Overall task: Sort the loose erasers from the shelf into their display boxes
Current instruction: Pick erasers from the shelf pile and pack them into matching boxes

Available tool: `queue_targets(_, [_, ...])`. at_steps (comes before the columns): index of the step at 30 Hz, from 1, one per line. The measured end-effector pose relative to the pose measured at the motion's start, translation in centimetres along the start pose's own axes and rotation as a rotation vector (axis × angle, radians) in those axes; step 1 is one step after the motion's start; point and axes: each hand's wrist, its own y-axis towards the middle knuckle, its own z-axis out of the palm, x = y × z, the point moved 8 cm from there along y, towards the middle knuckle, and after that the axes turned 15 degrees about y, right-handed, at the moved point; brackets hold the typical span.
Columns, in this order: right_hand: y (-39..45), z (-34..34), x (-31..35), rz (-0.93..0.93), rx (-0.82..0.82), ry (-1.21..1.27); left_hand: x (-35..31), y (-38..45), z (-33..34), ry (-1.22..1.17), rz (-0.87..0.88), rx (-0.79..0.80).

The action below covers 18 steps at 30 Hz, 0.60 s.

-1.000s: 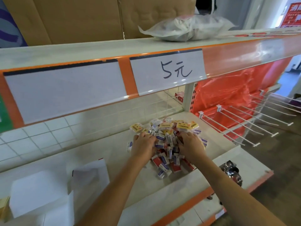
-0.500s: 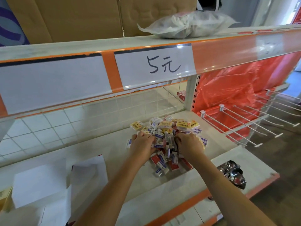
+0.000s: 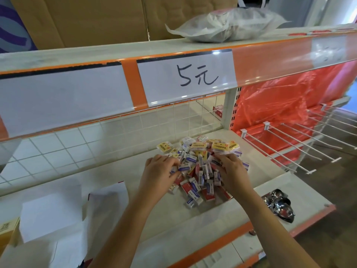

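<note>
Basically, erasers (image 3: 201, 165) sit in one loose pile mid-shelf (image 3: 119, 171), yellow-labelled ones at the back, blue and red ones in front. Both hands are in the pile. Left hand (image 3: 158, 171) on the pile's left edge, fingers curled, pinching a blue-labelled eraser (image 3: 184, 167). Right hand (image 3: 231, 169) on the right side, fingers bent down into the erasers; can't tell if it grips any. White boxes (image 3: 52, 213) stand well left of the pile on the same shelf, flaps open; a yellow box (image 3: 7, 227) at the far left edge. Crumpled foil wrapper (image 3: 278, 205) lies on the lower ledge to the right. Wire hooks (image 3: 289, 144) stick out from the red panel further right. Price tag (image 3: 193, 76) reading "5元" on the upper rail, plastic bag (image 3: 226, 24) on top.
</note>
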Motion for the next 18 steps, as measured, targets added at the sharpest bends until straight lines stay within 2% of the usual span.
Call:
queue_targets(3, [-1.3,0.3,2.7,-0.150,-0.011,0.010,2.0,-1.6,-2.0,-0.002,-0.052,-0.068])
queue_targets(6, [-2.3,1.6,5.4,-0.251,0.051,0.073,4.1,-3.9,-2.9,0.021,-0.109,-0.082])
queue_targets(18, [-5.2,9.6,16.4,-0.359,0.327,0.268,13.2,-14.0,-5.9,0.024,-0.347,0.024])
